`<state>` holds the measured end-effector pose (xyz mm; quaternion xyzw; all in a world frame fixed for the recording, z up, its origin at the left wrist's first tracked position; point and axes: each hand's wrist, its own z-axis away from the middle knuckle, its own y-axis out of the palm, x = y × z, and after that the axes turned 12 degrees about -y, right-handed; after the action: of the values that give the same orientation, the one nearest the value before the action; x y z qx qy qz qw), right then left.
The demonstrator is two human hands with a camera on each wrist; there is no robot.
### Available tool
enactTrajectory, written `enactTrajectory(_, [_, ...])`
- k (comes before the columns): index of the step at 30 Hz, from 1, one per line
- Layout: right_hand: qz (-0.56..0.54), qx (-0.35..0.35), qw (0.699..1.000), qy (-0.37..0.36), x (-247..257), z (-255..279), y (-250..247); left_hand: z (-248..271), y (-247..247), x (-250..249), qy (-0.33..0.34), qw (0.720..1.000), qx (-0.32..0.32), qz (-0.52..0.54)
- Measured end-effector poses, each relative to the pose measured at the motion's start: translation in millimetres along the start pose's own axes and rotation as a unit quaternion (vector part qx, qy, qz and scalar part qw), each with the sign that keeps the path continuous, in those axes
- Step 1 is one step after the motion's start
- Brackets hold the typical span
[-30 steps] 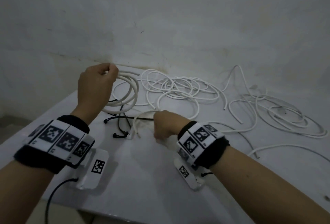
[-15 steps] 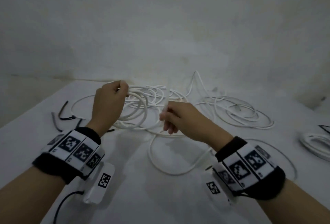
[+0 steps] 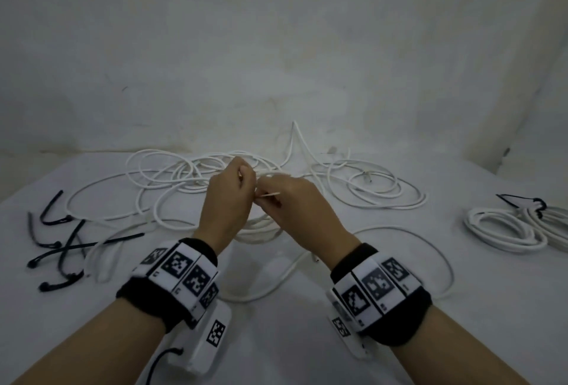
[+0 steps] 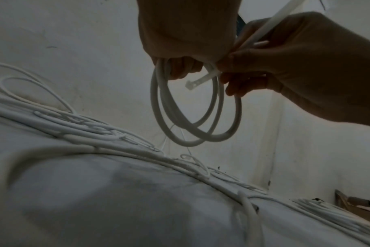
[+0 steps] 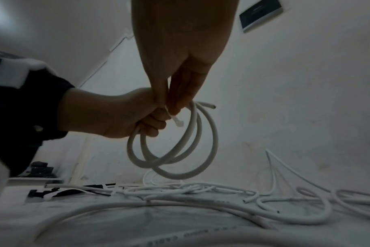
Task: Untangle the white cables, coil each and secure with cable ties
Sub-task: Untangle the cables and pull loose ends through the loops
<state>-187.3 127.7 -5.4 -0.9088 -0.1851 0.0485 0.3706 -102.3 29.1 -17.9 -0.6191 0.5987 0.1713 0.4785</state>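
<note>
2 hands meet above the bench (image 3: 276, 338): the left hand (image 3: 229, 200) grips the coiled white cable (image 4: 192, 117) at its top, loops hanging down, and the right hand (image 3: 295, 203) pinches a white cable tie (image 4: 203, 80) against that coil, head pointing down-left. The cable looks springy and light; hold where the turns cross. Beyond the coil lies the tangled cable (image 3: 353, 182).

A plain, scuffed white plaster wall (image 3: 276, 46) fills the head view from nine to three o'clock. Below it spreads a matte white tabletop (image 3: 276, 338). Light is dim and grey. A dark rectangular wall panel (image 5: 261, 15) sits at one o'clock in the right wrist view.
</note>
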Motion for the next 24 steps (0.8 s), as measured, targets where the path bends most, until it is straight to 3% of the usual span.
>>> enactTrajectory(5, [0.028,0.001,0.999,-0.030,-4.2,0.3,-2.6,1.5,3.3,4.4,-0.039,0.998,0.045,-0.019])
enactTrajectory(9, [0.037,0.022,0.999,-0.029,-7.7,3.8,1.4,4.1,3.9,4.8,0.003,0.997,0.050,-0.057])
enactTrajectory(16, [-0.051,-0.058,0.997,-0.006,-10.0,6.1,-5.4,4.0,1.5,2.1,0.034,0.998,0.034,-0.029])
enactTrajectory(20, [-0.153,-0.063,0.984,0.063,-6.6,7.9,-12.5,3.9,-1.4,5.1,0.040,0.998,0.029,-0.036])
enactTrajectory(24, [-0.175,-0.088,0.974,0.112,-3.2,8.8,-12.2,9.2,-0.2,-2.7,0.050,0.998,0.026,-0.040])
